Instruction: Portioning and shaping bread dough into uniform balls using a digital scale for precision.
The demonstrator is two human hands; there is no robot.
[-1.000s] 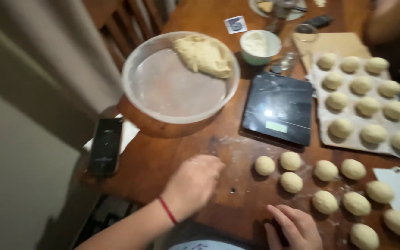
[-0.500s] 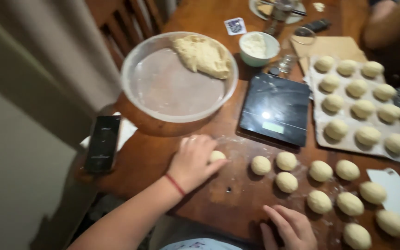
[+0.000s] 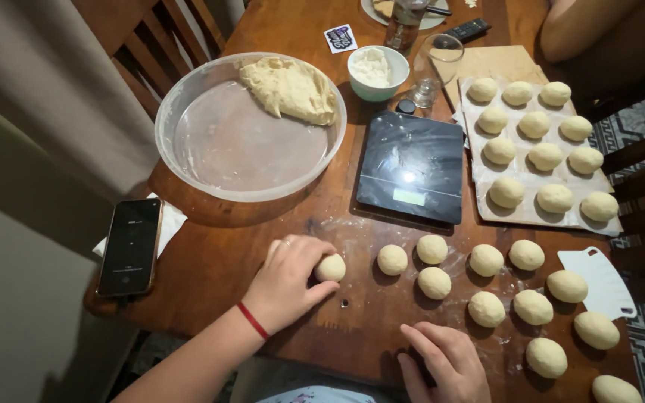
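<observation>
The left hand (image 3: 289, 280) cups a dough ball (image 3: 331, 267) on the table (image 3: 210, 261), fingers curled over its left side and thumb tucked under its near edge, so the ball peeks out to the right of the palm. It is the leftmost ball of the lot; the next one (image 3: 392, 259) lies just beside it to the right, apart from it, and a loose double row of balls runs on to the right and nearer edge. The ball is round, with no long axis to speak of.

The right hand (image 3: 446, 362) rests flat on the table at the near edge, fingers spread loosely and holding nothing; it lies right of and nearer than the cupped ball, well apart from it, so the left hand is plainly the closer one.

Farther off sit a clear bowl (image 3: 188, 149) with a lump of dough (image 3: 289, 89), a black scale (image 3: 412, 166), and a tray (image 3: 479, 209) of balls at far right. A phone (image 3: 131, 246) lies at left.
</observation>
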